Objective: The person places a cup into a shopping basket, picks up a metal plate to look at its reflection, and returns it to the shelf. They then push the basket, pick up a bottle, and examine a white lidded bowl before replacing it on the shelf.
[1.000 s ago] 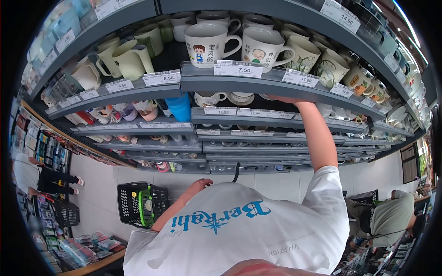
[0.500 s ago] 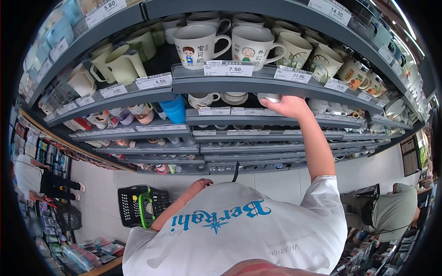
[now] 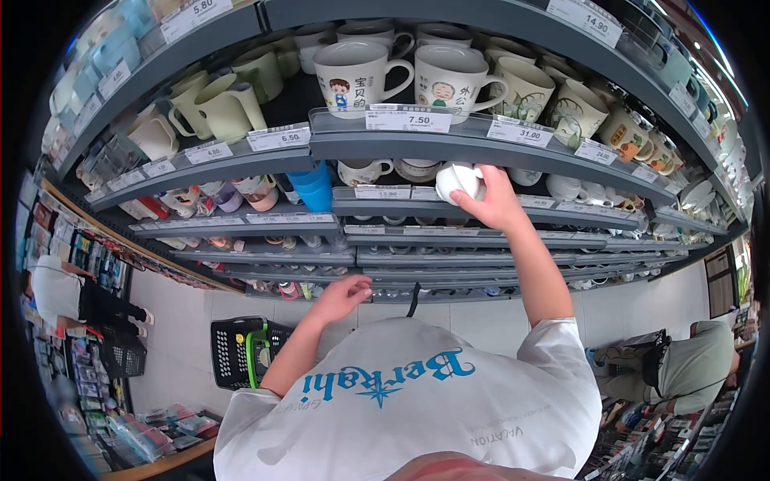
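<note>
My right hand [image 3: 491,204] has its fingers and thumb around a white ceramic cup [image 3: 459,183], just in front of the shelf below the price tags. The cup is tilted, and part of it is hidden behind my fingers. White cups [image 3: 564,187] stand on that same shelf to the right, and a decorated cup [image 3: 362,171] is on it to the left. My left hand [image 3: 343,297] hovers low before the shelves, fingers loosely stretched and apart, holding nothing.
Large printed mugs [image 3: 359,76] line the shelf above, behind a price label [image 3: 407,121]. Blue plastic cups [image 3: 311,188] stand left of my right hand. A black shopping basket [image 3: 228,349] with a green handle is at lower left. Other people [image 3: 694,365] stand on both sides.
My right hand has come out from under the upper shelf, bringing the white cup into view. My left hand has risen toward the shelves and its fingers have spread.
</note>
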